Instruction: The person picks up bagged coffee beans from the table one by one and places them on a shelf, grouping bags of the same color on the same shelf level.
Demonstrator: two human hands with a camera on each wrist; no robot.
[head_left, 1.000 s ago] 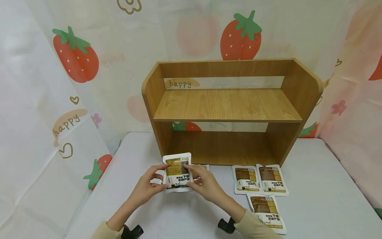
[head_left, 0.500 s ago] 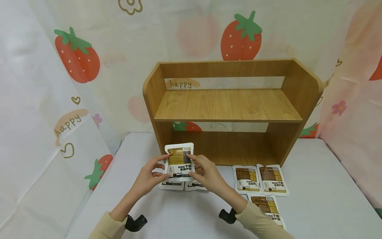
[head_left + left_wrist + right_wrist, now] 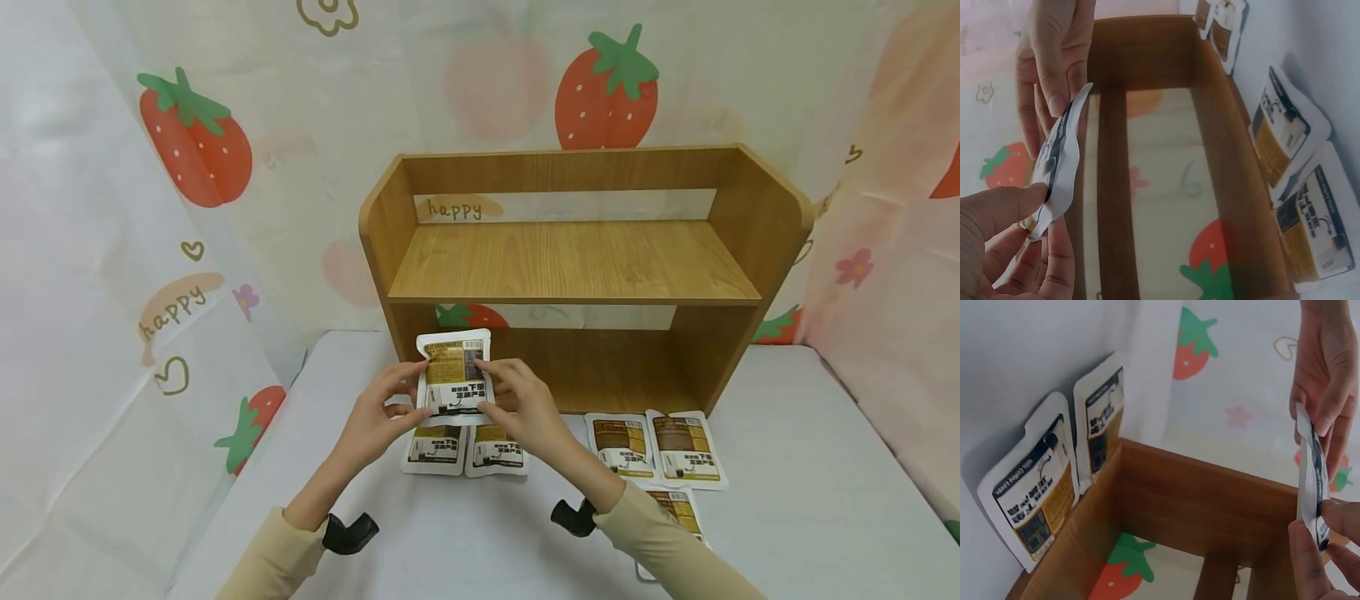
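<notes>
Of six packets in sight, one packet [image 3: 452, 371] is pinched by its sides between the left hand [image 3: 377, 410] and right hand [image 3: 527, 410], raised before the lower level of one wooden shelf [image 3: 577, 260]. Two packets [image 3: 437, 448] lie below it and three packets [image 3: 687, 450] to the right on the white worktop [image 3: 465, 542], with strawberry-printed cloth [image 3: 300, 125] hanging around.

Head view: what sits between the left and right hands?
A flat, white-edged rectangular pouch with a yellow-and-white label, pinched by the left hand and right hand. The head view shows it.
</notes>
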